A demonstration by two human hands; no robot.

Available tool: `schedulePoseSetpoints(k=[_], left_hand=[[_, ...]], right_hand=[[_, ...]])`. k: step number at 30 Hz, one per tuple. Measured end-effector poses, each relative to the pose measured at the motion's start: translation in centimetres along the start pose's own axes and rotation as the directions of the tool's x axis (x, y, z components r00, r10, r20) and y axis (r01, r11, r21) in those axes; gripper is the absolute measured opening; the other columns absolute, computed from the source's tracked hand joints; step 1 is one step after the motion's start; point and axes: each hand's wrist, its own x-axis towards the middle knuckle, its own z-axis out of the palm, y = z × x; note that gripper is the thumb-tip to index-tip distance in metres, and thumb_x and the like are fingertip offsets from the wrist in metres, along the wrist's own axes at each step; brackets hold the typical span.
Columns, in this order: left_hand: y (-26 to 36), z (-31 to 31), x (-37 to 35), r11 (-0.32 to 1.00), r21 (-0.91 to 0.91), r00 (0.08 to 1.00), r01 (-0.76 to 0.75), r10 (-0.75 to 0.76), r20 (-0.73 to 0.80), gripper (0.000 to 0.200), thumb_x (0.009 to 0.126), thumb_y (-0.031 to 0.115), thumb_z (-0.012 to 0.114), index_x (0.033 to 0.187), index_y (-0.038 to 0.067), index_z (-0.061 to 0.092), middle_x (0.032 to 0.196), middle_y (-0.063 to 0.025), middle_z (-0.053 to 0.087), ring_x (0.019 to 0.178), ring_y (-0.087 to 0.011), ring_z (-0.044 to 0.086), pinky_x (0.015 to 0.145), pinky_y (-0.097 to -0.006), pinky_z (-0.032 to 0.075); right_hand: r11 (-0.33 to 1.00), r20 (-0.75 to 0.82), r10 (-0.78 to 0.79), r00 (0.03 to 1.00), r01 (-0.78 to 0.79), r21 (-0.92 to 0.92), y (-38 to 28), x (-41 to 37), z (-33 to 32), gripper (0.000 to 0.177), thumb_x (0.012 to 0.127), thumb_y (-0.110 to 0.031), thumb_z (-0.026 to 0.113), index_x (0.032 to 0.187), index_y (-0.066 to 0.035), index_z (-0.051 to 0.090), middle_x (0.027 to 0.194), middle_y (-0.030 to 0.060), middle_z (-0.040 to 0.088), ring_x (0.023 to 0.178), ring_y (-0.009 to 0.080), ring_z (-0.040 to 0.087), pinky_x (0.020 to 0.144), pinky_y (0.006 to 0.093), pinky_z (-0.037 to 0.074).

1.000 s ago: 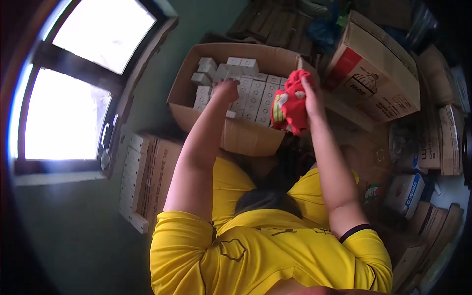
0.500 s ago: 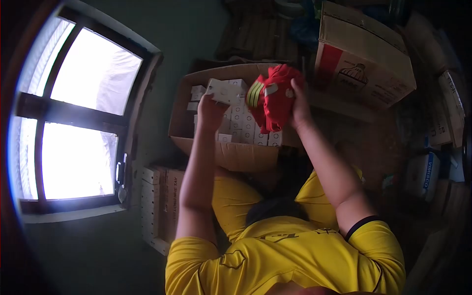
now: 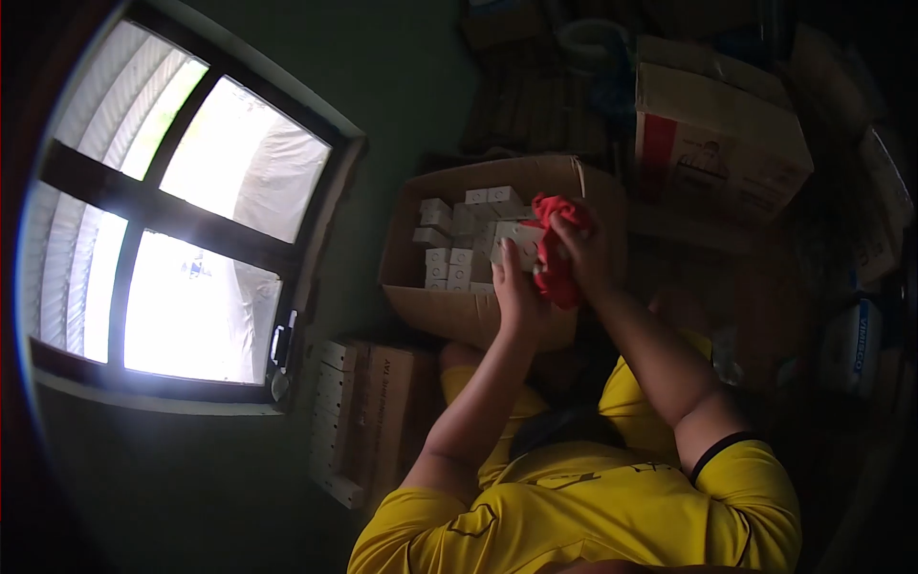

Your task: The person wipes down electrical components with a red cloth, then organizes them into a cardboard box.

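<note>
My left hand (image 3: 519, 295) is closed on a small white box (image 3: 516, 243), held above the near side of an open cardboard carton (image 3: 430, 308). Bunched red cloth (image 3: 557, 277) is gripped in my right hand (image 3: 585, 253) and lies against the right end of the white box. Both hands are close together, over the carton's right half. Inside the carton stand several similar white boxes (image 3: 461, 258), some with round marks on their ends. My fingers and the cloth hide part of the held box.
A larger cardboard box (image 3: 736, 143) with a red stripe stands behind on the right. Left of my legs is another carton (image 3: 382, 402) beside a white strip with holes. A bright window (image 3: 201, 277) fills the left. A blue-labelled box (image 3: 854, 344) sits far right.
My hands have come together, bringing the red cloth onto the white box. The cloth is now more bunched. The whole view has shifted, so the carton appears further right and lower.
</note>
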Motion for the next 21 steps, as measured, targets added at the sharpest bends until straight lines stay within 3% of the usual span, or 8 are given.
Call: schedulePoseSetpoints(k=[3, 5, 10, 11, 14, 15, 19, 21], left_hand=[[-0.1, -0.8, -1.2, 0.976, 0.219, 0.997, -0.003, 0.021, -0.08, 0.039, 0.102, 0.038, 0.055, 0.124, 0.009, 0.041, 0.119, -0.0116, 0.056, 0.106, -0.0211, 0.06, 0.085, -0.0373, 0.054], [-0.1, -1.0, -0.6, 0.974, 0.226, 0.992, -0.02, 0.047, -0.115, 0.042, 0.102, 0.04, 0.054, 0.126, 0.008, 0.04, 0.123, -0.0133, 0.054, 0.111, -0.0245, 0.059, 0.09, -0.0398, 0.053], [1.7, -0.6, 0.6, 0.998, 0.049, 0.988, -0.042, 0.048, -0.148, 0.044, 0.103, 0.041, 0.051, 0.127, 0.006, 0.038, 0.125, -0.0145, 0.052, 0.113, -0.0272, 0.057, 0.096, -0.0401, 0.051], [0.9, -1.6, 1.0, 0.997, 0.03, 0.992, -0.07, 0.073, -0.101, 0.045, 0.103, 0.039, 0.051, 0.13, 0.006, 0.038, 0.125, -0.0136, 0.052, 0.114, -0.0258, 0.056, 0.098, -0.0388, 0.05], [0.1, -2.2, 0.4, 0.986, 0.157, 0.993, -0.051, 0.066, -0.095, 0.045, 0.103, 0.039, 0.052, 0.136, 0.01, 0.039, 0.132, -0.0145, 0.05, 0.117, -0.0274, 0.056, 0.099, -0.0422, 0.05], [0.2, -1.6, -0.3, 0.989, 0.125, 0.995, -0.08, 0.087, -0.055, 0.04, 0.103, 0.034, 0.053, 0.133, 0.012, 0.041, 0.127, -0.0115, 0.053, 0.112, -0.023, 0.058, 0.092, -0.0397, 0.054], [1.0, -1.7, -1.6, 0.998, 0.051, 0.999, -0.039, 0.039, 0.011, 0.031, 0.102, 0.026, 0.056, 0.127, 0.011, 0.046, 0.112, -0.0054, 0.06, 0.101, -0.0144, 0.06, 0.084, -0.0309, 0.052], [1.5, -2.7, -2.0, 0.942, 0.335, 0.993, -0.014, -0.025, 0.113, 0.027, 0.102, 0.024, 0.055, 0.124, 0.009, 0.049, 0.109, -0.0046, 0.061, 0.101, -0.0136, 0.06, 0.085, -0.0289, 0.05]], right_hand=[[0.9, -0.139, 0.376, 0.916, -0.325, 0.292, -2.6, -0.3, 0.9, 0.036, 0.092, -0.032, 0.071, 0.114, -0.008, 0.056, 0.09, 0.0062, 0.062, 0.06, 0.0142, 0.062, 0.055, 0.03, 0.054], [0.806, 0.13, 0.408, 0.903, -0.424, 0.414, 2.2, -0.5, -1.1, 0.047, 0.091, -0.036, 0.07, 0.124, -0.008, 0.052, 0.102, 0.0086, 0.061, 0.076, 0.0172, 0.064, 0.068, 0.0325, 0.055], [0.979, 0.162, -0.197, 0.967, 0.185, 0.083, 2.7, -3.3, 3.5, 0.09, 0.088, -0.034, 0.073, 0.155, -0.009, 0.018, 0.143, 0.012, 0.039, 0.13, 0.0208, 0.042, 0.11, 0.0398, 0.034], [0.971, 0.109, -0.196, 0.974, 0.177, 0.162, 1.0, -3.3, 3.8, 0.076, 0.087, -0.029, 0.075, 0.148, -0.007, 0.035, 0.132, 0.0096, 0.051, 0.119, 0.0174, 0.052, 0.102, 0.0361, 0.042], [0.927, 0.203, 0.239, 0.95, -0.285, 0.244, 0.9, -1.6, 1.1, 0.053, 0.087, -0.025, 0.075, 0.133, -0.007, 0.053, 0.113, 0.0046, 0.062, 0.101, 0.013, 0.061, 0.087, 0.0306, 0.051], [0.874, 0.227, 0.331, 0.916, -0.388, 0.292, -0.4, -1.3, 0.7, 0.035, 0.088, -0.023, 0.074, 0.117, -0.008, 0.062, 0.097, -0.0002, 0.065, 0.083, 0.0078, 0.062, 0.07, 0.0252, 0.053], [0.857, 0.334, 0.378, 0.863, -0.463, 0.227, -0.9, -0.5, 0.4, 0.039, 0.089, -0.027, 0.073, 0.121, -0.009, 0.06, 0.093, -0.0005, 0.064, 0.076, 0.0073, 0.062, 0.063, 0.0244, 0.053], [0.814, 0.391, 0.435, 0.811, -0.54, 0.214, 0.1, -0.8, 0.2, 0.04, 0.09, -0.031, 0.07, 0.122, -0.01, 0.059, 0.092, -0.0004, 0.064, 0.075, 0.0078, 0.062, 0.063, 0.0247, 0.053]])
